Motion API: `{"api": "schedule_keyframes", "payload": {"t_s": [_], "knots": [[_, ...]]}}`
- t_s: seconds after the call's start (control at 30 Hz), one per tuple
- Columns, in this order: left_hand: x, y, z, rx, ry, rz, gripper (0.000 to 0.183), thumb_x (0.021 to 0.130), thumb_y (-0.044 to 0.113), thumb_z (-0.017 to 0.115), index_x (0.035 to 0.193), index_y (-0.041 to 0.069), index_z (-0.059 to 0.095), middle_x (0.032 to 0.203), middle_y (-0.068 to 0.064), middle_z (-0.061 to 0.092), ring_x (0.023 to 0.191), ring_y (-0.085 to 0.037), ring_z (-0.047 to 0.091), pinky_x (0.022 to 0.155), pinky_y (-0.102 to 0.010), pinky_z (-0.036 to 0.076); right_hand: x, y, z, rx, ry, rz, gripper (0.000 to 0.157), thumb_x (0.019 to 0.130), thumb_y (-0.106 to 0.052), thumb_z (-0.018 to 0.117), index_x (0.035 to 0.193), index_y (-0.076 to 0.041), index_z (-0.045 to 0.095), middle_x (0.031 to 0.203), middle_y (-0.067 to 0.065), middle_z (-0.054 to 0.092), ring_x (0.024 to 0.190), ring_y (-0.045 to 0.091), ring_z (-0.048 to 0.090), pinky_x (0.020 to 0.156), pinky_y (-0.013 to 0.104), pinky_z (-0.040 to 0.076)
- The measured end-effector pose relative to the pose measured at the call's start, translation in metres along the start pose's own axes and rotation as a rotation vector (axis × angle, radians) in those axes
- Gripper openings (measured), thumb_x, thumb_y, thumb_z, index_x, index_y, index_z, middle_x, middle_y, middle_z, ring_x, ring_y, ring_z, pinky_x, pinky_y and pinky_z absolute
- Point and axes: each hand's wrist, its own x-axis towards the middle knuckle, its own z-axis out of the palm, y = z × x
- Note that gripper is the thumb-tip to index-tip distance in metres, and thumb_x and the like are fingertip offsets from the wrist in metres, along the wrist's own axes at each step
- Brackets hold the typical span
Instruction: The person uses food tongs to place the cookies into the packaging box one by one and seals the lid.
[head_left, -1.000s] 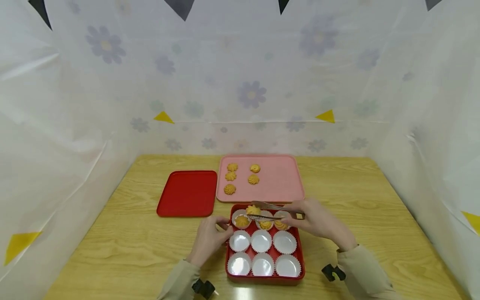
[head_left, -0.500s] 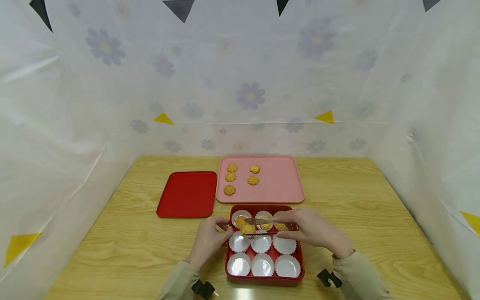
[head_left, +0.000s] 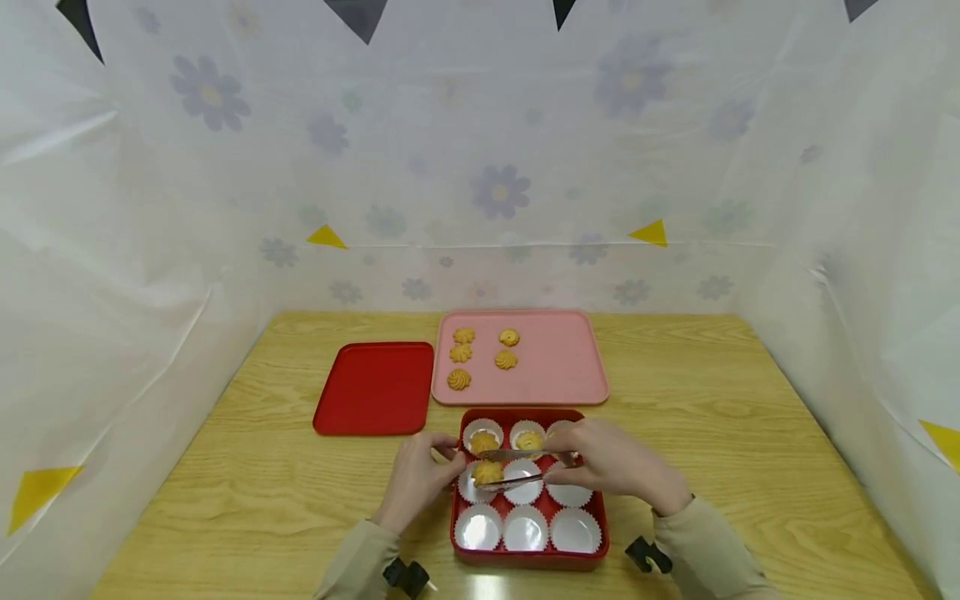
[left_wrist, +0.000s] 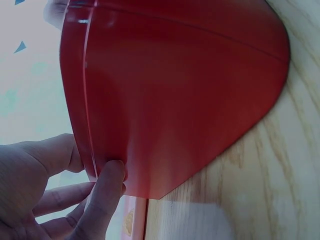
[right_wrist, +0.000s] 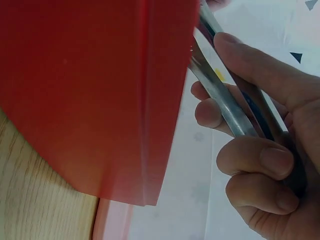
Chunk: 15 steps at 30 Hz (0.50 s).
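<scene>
My right hand grips metal tongs over the red box. Between the tongs' tips is a golden swirl cookie, at the left paper cup of the middle row; whether it touches the cup I cannot tell. In the back row, a cookie sits in the left cup and another cookie in the middle one; my right hand hides most of the right cup. My left hand pinches the box's left rim between thumb and fingers, plainly seen in the left wrist view. White cups fill the front row.
Behind the box lies a pink tray with several cookies on its left half. A flat red tray is to its left. The wooden table ends at a floral curtain, with plastic sheeting on both sides.
My right hand has brought the tongs and cookie toward me, from the back-left cup to the left cup of the middle row. My left hand stays on the rim.
</scene>
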Motion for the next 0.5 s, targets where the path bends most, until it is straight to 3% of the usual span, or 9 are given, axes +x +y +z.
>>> {"api": "schedule_keyframes", "payload": {"t_s": [0.27, 0.5], "knots": [[0.0010, 0.0016, -0.0002, 0.006, 0.001, 0.001, 0.020, 0.079, 0.009, 0.072, 0.097, 0.000, 0.077, 0.076, -0.007, 0.072, 0.056, -0.006, 0.053, 0.050, -0.019, 0.042, 0.0052, -0.0062, 0.0006, 0.000, -0.053, 0.047, 0.014, 0.089, -0.031, 0.075, 0.096, -0.019, 0.074, 0.075, -0.015, 0.053, 0.066, 0.007, 0.050, 0.061, 0.016, 0.039], [0.0008, 0.0009, -0.0005, -0.009, -0.007, -0.007, 0.021, 0.080, 0.008, 0.071, 0.098, -0.002, 0.076, 0.076, -0.008, 0.072, 0.054, -0.003, 0.054, 0.048, -0.019, 0.044, 0.0082, -0.0072, 0.0049, -0.011, -0.047, 0.051, 0.010, 0.088, -0.030, 0.076, 0.089, -0.020, 0.072, 0.072, -0.015, 0.051, 0.064, 0.004, 0.045, 0.060, 0.017, 0.038]]}}
